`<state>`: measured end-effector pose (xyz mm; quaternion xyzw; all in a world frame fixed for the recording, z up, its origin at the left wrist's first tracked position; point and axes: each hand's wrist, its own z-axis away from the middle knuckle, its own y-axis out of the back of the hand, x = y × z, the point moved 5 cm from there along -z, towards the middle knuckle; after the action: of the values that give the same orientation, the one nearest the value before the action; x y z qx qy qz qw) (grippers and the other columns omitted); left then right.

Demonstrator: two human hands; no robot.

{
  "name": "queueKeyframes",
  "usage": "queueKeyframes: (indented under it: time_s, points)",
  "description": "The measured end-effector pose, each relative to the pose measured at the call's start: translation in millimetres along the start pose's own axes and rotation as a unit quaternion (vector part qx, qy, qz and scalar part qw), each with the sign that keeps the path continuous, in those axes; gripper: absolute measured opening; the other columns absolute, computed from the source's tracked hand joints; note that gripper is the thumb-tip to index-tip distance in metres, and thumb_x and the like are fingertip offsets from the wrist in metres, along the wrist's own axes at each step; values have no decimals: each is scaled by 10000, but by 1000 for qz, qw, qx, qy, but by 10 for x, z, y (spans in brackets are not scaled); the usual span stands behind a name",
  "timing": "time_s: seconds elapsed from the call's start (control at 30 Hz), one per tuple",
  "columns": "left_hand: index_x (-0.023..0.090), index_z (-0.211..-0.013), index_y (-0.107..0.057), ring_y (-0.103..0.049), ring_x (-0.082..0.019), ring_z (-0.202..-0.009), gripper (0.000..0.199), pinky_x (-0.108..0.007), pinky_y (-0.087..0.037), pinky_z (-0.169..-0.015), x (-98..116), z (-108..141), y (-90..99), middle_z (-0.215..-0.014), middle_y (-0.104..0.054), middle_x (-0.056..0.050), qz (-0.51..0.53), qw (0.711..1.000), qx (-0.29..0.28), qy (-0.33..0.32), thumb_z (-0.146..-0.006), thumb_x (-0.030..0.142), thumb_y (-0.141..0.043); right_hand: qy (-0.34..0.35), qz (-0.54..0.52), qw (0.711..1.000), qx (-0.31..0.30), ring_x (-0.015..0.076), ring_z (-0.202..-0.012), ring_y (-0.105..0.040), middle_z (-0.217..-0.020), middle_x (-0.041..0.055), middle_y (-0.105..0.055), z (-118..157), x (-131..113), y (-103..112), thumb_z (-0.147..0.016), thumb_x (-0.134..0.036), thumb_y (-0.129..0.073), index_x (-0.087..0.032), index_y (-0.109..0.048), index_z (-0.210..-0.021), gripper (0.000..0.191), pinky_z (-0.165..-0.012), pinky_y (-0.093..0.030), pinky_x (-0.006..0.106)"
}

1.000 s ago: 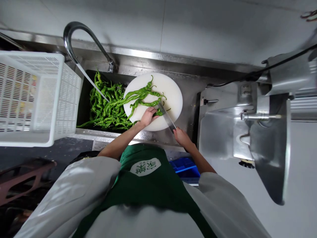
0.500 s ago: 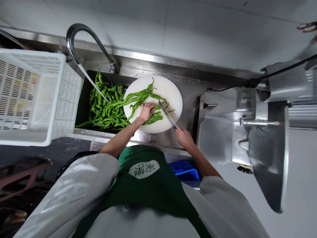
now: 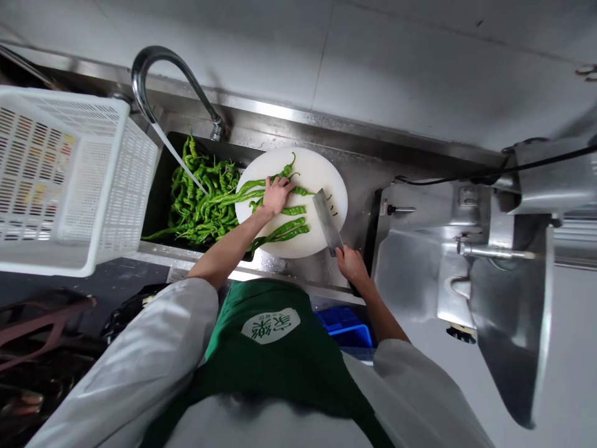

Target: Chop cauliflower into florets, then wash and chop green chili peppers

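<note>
Wall tiles [image 3: 396, 81], pale and big, stand behind our long metal counter [image 3: 361, 177]. On our right we have a shiny metal machine [image 3: 410, 261], and on our left a white basket [image 3: 135, 168] full of little holes. We wear a green apron [image 3: 275, 367] with a white patch. Next to the basket, a dark tub [image 3: 156, 202] holds a big heap of green peppers [image 3: 200, 205], and a bent tap [image 3: 170, 55] hangs over it. A round white board [image 3: 321, 168] sits just beside the tub.

Our left hand [image 3: 277, 195] is palm down on the board, fingers bent over some long peppers [image 3: 249, 194]; we can't tell if it squeezes them or just rests there. Our right hand [image 3: 353, 264] is wrapped tight around the handle of a wide knife [image 3: 328, 221]. The blade is over the board, near the pepper ends. More long peppers [image 3: 289, 230] lie at the near side, with blunt tips. Tiny stem bits [image 3: 332, 208] are scattered just beside the blade.
</note>
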<state>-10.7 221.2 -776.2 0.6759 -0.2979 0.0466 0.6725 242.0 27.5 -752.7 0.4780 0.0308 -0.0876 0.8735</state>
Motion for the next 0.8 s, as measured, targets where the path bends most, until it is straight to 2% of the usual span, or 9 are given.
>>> queueKeyframes:
  time_s: [0.13, 0.23, 0.5, 0.63, 0.73, 0.8]
  points:
    - [239, -1088, -743, -492, -335, -1132, 226, -530, -402, -1024, 29, 108, -118, -1152, -614, -123, 15, 1000, -9, -1, -946, 217, -568, -11, -6, 1000, 9, 266, -942, -727, -982, 154, -754, 58, -145, 82, -1100, -326, -294, -120, -611, -1149, 381, -791, -431, 302]
    - [232, -1097, -741, -479, -314, -1122, 242, -491, -424, -1028, 55, 194, -169, -1145, -586, -117, 34, 999, -13, -4, -970, 244, -536, 9, -6, 1000, 5, 265, -961, -728, -982, 149, -755, 15, -274, 168, -1099, -334, -308, -132, -608, -1151, 366, -791, -429, 296]
    - [200, -1071, -727, -472, -319, -1074, 269, -505, -456, -993, 48, 148, -208, -1114, -589, -133, 11, 999, -26, -18, -995, 252, -474, 37, 21, 999, -21, 253, -941, -735, -987, 164, -755, -52, -240, 396, -1095, -318, -346, -132, -619, -1109, 331, -784, -438, 286]
    - [190, -1007, -725, -494, -322, -1043, 275, -516, -464, -964, 84, 161, -284, -1079, -604, -139, 1, 999, -32, -23, -1002, 236, -454, 35, 23, 999, -27, 257, -929, -741, -985, 186, -753, -157, -354, 433, -1087, -286, -360, -108, -614, -1150, 316, -753, -442, 288]
    - [182, -986, -728, -514, -328, -1056, 269, -523, -464, -969, 118, 180, -239, -1077, -624, -149, 9, 999, -42, -20, -1012, 266, -473, 44, 3, 999, -30, 249, -950, -739, -1017, 186, -754, -333, -466, 364, -1088, -265, -347, -106, -603, -1183, 316, -759, -446, 282]
    - [173, -1014, -730, -527, -318, -1080, 269, -512, -457, -993, 84, 163, -95, -1116, -642, -151, 25, 1000, -16, -1, -1020, 322, -506, 46, -8, 998, -32, 248, -960, -737, -1027, 178, -756, -426, -477, 295, -1094, -277, -328, -112, -598, -1194, 332, -771, -450, 282]
